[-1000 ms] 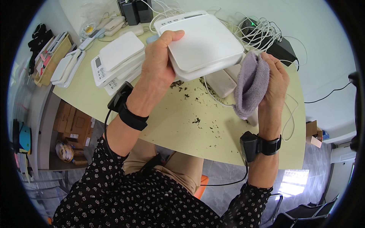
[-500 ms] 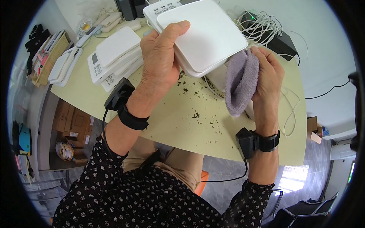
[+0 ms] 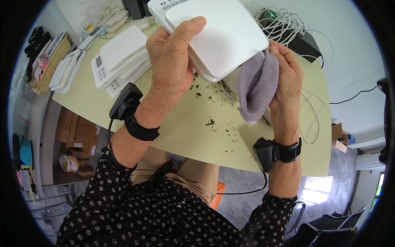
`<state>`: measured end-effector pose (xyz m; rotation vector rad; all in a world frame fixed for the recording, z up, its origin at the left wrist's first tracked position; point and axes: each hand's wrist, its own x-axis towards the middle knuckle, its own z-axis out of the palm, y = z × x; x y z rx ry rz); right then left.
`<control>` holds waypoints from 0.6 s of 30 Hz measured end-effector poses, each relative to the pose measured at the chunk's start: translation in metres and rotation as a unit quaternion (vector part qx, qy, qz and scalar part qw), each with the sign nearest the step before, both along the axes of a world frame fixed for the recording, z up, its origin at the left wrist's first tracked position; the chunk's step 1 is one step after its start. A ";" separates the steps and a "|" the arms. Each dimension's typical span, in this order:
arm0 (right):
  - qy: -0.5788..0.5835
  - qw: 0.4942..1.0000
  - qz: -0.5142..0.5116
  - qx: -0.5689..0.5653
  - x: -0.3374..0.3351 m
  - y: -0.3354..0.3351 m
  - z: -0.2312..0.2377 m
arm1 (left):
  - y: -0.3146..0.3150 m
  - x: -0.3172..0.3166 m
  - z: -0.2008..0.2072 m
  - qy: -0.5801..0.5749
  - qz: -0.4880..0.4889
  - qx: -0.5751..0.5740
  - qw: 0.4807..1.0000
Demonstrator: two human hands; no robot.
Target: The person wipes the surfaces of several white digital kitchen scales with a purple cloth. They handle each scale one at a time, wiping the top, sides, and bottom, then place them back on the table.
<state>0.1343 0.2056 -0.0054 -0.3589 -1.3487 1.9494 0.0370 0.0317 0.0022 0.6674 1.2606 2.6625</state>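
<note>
A white digital kitchen scale (image 3: pixel 224 37) is held up, tilted, above the desk by my left hand (image 3: pixel 170 61), thumb on its square platform and fingers beneath. My right hand (image 3: pixel 288 78) grips a greyish-purple cloth (image 3: pixel 258 86) against the scale's right edge; the cloth hangs down in a fold. Dark crumbled bits like dried leaves (image 3: pixel 210 122) lie scattered on the desk below. Part of the scale's button panel (image 3: pixel 168 6) shows at the top, cut by the picture's edge.
More white scales (image 3: pixel 123 49) are stacked at the left of the pale yellow desk (image 3: pixel 185 142), beside another white device (image 3: pixel 66 70) and a basket (image 3: pixel 51 66). Tangled white cables (image 3: pixel 284 26) lie on a black box (image 3: pixel 306 47) at the back right. A thin cord (image 3: pixel 314 123) loops at the right.
The cloth and my right hand have shifted slightly left and up along the scale's edge. My left hand still holds the scale, which sits a little higher in the picture.
</note>
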 end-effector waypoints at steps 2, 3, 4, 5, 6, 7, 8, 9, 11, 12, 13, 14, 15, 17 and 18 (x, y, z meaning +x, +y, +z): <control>0.007 0.999 0.033 -0.042 0.002 -0.003 0.005 | 0.000 0.000 0.001 -0.004 0.001 0.007 1.000; 0.024 0.998 0.055 -0.030 0.004 -0.005 0.008 | 0.000 0.000 0.002 -0.007 0.001 0.013 1.000; 0.034 0.997 0.069 -0.023 0.005 -0.007 0.011 | -0.001 -0.001 0.002 -0.009 0.002 0.018 1.000; 0.043 0.995 0.084 -0.017 0.006 -0.009 0.013 | -0.002 -0.002 0.003 -0.016 0.006 0.017 1.000; 0.037 0.997 0.070 0.007 0.007 -0.011 0.014 | -0.002 -0.003 0.003 -0.022 0.011 0.015 1.000; 0.030 0.997 0.057 0.031 0.008 -0.014 0.015 | -0.003 -0.004 0.004 -0.020 0.012 0.019 1.000; 0.041 0.994 0.065 0.076 0.008 -0.016 0.015 | -0.004 -0.006 0.004 -0.028 0.018 0.009 0.999; 0.019 0.996 0.042 0.075 0.007 -0.017 0.014 | -0.004 -0.007 0.003 -0.027 0.020 0.005 0.999; 0.009 0.993 0.041 0.113 0.006 -0.018 0.013 | -0.004 -0.008 0.002 -0.029 0.019 0.002 0.999; 0.003 0.993 0.033 0.112 0.005 -0.018 0.012 | -0.004 -0.008 0.001 -0.032 0.016 0.003 0.999; -0.003 0.994 0.025 0.111 0.004 -0.017 0.011 | -0.004 -0.008 0.000 -0.034 0.013 0.004 0.999; -0.021 0.994 0.005 0.105 0.003 -0.016 0.010 | -0.004 -0.008 -0.001 -0.032 0.012 0.007 0.999; -0.010 0.994 0.017 0.109 0.003 -0.015 0.009 | -0.003 -0.008 -0.001 -0.030 0.012 0.009 0.999; -0.011 0.994 0.019 0.107 0.003 -0.013 0.009 | -0.003 -0.008 -0.002 -0.027 0.012 0.009 1.000; -0.014 0.994 0.027 0.104 0.004 -0.013 0.009 | -0.003 -0.009 -0.002 -0.026 0.012 0.007 1.000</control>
